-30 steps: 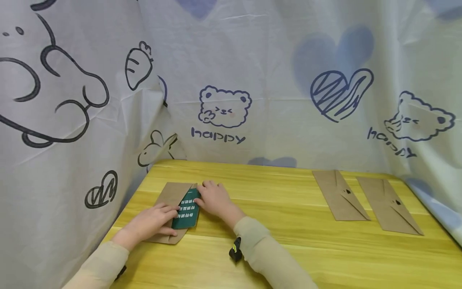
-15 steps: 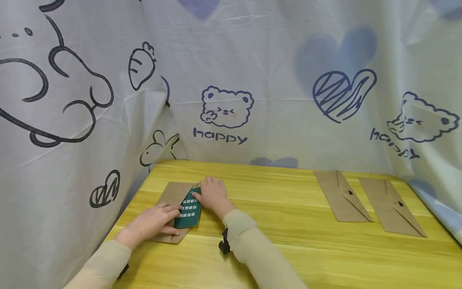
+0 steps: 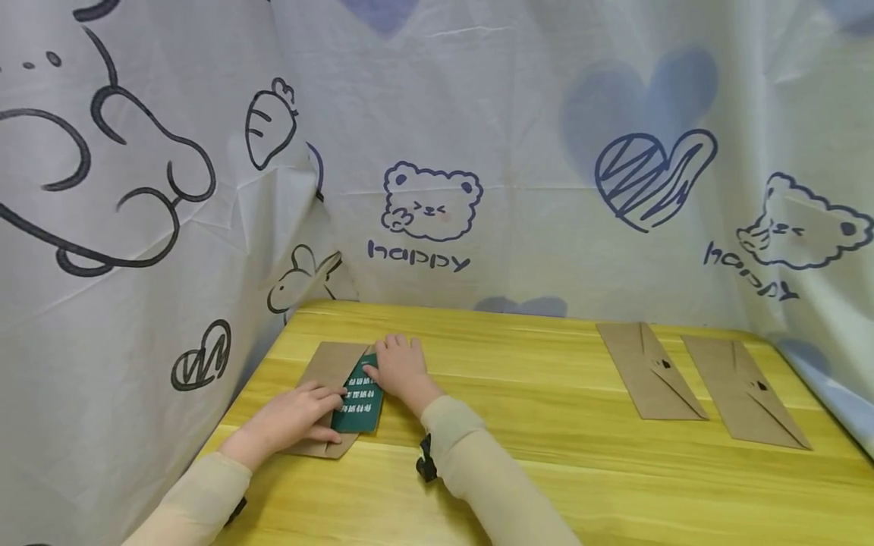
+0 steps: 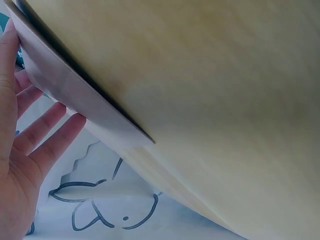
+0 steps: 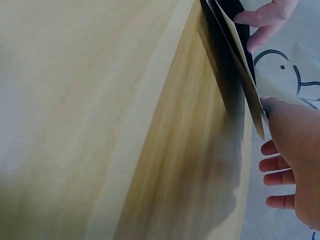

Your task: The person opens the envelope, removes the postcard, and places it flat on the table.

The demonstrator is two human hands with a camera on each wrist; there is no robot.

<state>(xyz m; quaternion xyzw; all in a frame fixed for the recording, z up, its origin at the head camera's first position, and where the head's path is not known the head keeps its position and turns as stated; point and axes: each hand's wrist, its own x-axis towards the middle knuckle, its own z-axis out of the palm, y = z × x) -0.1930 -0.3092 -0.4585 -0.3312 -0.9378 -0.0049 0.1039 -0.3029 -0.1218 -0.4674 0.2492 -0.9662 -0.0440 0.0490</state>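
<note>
In the head view, a dark green card (image 3: pixel 360 406) with white printed characters lies partly inside a brown paper envelope (image 3: pixel 336 360) at the left of the table. My left hand (image 3: pixel 290 419) rests over the envelope with extended fingers, its fingertips touching the card's left part. At the card's upper right corner, my right hand (image 3: pixel 403 371) holds it with the thumb on top; the fingers' grip underneath is hidden. The left wrist view shows the left hand (image 4: pixel 30 135) touching the envelope (image 4: pixel 75 92). In the right wrist view, the right hand (image 5: pixel 295 145) has its thumb at the envelope's edge.
Two brown envelopes, a nearer one (image 3: pixel 747 394) and a farther one (image 3: pixel 645 371), lie folded at the right of the yellow wood-grain table (image 3: pixel 532 455). A white printed curtain (image 3: pixel 519 152) hangs along the back and sides.
The right hand has shifted slightly left and away from me, its thumb now further over the card. The left hand and envelope stay nearly in place; the head view has turned slightly.
</note>
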